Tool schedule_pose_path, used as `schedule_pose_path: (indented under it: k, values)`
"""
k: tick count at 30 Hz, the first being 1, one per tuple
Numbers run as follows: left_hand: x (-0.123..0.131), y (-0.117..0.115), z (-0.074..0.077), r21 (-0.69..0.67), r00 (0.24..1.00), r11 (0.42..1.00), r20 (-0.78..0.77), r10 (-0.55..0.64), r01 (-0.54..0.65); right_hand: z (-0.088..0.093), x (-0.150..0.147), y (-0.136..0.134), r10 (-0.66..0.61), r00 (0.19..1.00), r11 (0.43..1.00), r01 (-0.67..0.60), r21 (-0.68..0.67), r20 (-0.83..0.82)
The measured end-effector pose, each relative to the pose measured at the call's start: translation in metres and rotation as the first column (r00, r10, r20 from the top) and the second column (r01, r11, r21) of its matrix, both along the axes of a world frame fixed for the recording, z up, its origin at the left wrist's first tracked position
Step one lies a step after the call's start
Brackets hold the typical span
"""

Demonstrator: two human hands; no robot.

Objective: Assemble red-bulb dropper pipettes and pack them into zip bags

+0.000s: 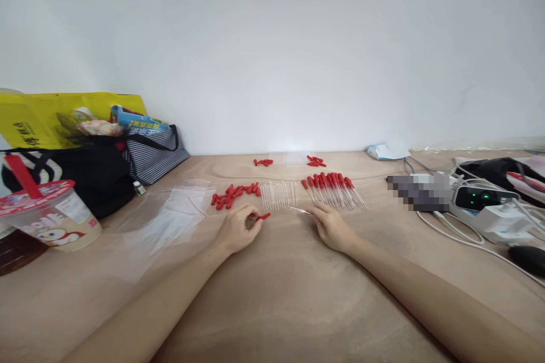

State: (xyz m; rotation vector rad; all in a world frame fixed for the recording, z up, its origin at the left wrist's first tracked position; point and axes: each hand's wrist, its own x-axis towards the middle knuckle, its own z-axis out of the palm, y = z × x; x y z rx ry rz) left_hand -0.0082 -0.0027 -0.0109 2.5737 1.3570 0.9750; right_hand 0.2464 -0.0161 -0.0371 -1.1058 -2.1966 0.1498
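Note:
Pinched in my left hand (239,228) is a red rubber bulb (264,216), pointing to the right. My right hand (331,226) is closed on a thin clear glass tube (300,210), whose tip points left toward the bulb; the two are apart. Behind my left hand lies a loose pile of red bulbs (230,195). A row of bare glass tubes (279,195) lies between the hands, farther back. Beyond my right hand, several droppers (332,184) with red bulbs on their tubes lie side by side.
Clear plastic bags (179,215) lie to the left. A drink cup (63,218), a black bag (93,176) and a striped bag (155,156) stand farther left. Cables, a power bank (481,198) and a charger (502,221) occupy the right. More red bulbs (315,161) lie near the wall.

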Motion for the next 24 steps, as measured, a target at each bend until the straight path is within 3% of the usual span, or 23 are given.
schedule_pose_path:
  k: [4, 12, 24]
  values:
    - [0.007, -0.007, 0.001, -0.063, 0.999, 0.997, -0.005, -0.035, 0.034, 0.001, -0.001, 0.000, -0.003, 0.999, 1.000, 0.004, -0.018, 0.039]
    - [0.012, 0.002, 0.002, -0.122, 0.989, 0.984, -0.043, -0.140, 0.134, 0.000, -0.005, 0.002, 0.040, 0.999, 0.999, -0.039, -0.024, 0.036]
    - [0.025, -0.010, 0.002, -0.240, 0.968, 0.946, 0.169, -0.183, 0.220, 0.004, -0.023, -0.008, 0.124, 0.990, 0.992, -0.126, -0.029, -0.073]
